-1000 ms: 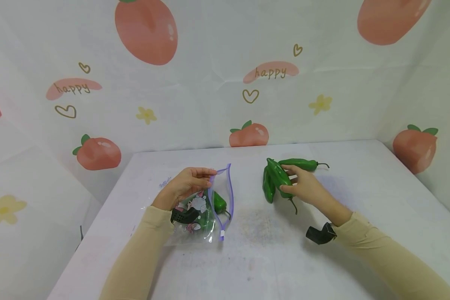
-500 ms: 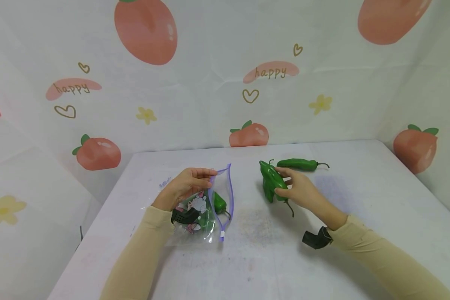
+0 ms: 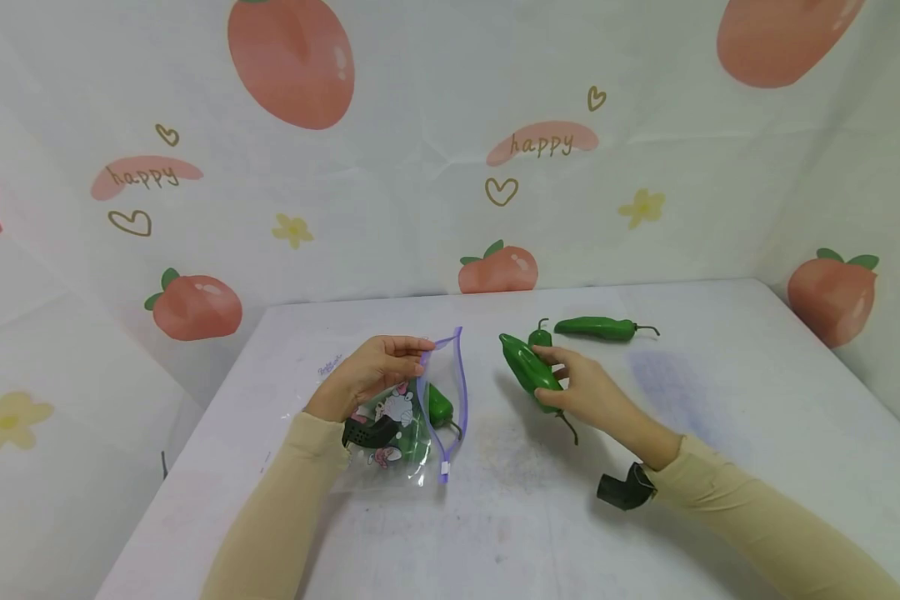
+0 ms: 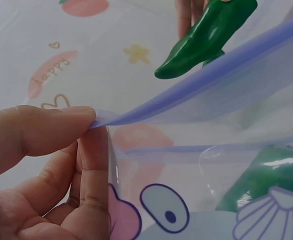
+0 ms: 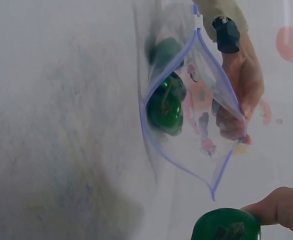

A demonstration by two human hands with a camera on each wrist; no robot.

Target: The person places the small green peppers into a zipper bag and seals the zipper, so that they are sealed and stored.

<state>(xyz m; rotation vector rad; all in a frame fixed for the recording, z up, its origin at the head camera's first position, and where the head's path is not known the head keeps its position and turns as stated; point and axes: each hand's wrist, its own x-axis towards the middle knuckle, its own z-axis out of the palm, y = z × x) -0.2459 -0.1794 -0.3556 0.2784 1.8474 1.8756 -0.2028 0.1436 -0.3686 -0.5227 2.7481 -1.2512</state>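
The left hand (image 3: 371,375) pinches the purple zip edge of the clear bag (image 3: 408,417), its grip tight on the rim and holding the mouth apart above the desk (image 3: 510,500). Green peppers (image 3: 437,406) lie inside, behind a cartoon print. The right hand (image 3: 585,392) has its grip curled round a green pepper (image 3: 528,371), lifted just right of the bag's mouth. Farther back two more peppers (image 3: 596,327) lie on the desk. The backdrop (image 3: 435,167) reads "happy".
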